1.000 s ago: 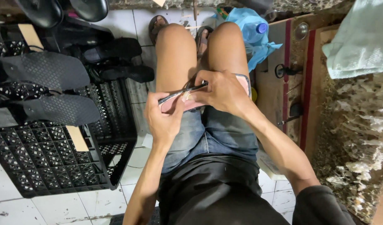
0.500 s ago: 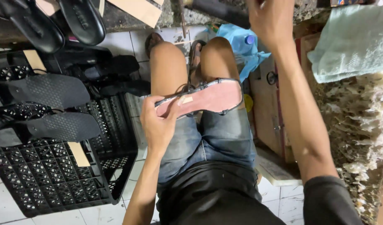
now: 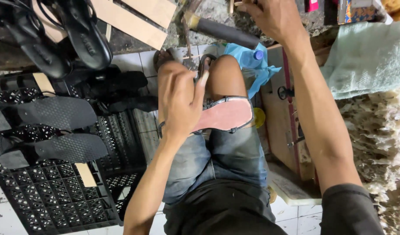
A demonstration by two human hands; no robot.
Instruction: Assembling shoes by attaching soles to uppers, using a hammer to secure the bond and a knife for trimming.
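Observation:
A sandal [image 3: 226, 115] with a pink sole and dark straps lies sole-up across my knees. My left hand [image 3: 180, 104] grips it at its left end, fingers wrapped over the edge. My right hand [image 3: 274, 19] is stretched up to the cluttered bench at the top, fingers curled at the frame's edge. Just below it lies a tool with a black handle [image 3: 226, 32]. Whether the hand holds anything is hidden.
A black plastic crate [image 3: 47, 196] at the left carries several black sandals [image 3: 56, 113], with more black sandals [image 3: 84, 39] above. Wooden boards [image 3: 134, 21] lie at the top. A blue bag with a bottle [image 3: 254, 58] sits past my knee, and a green towel [image 3: 365, 58] at the right.
My right hand left the sandal and rose to the bench at the top. My left hand alone keeps the sandal, now turned sole-up on my knees. The view tilted upward.

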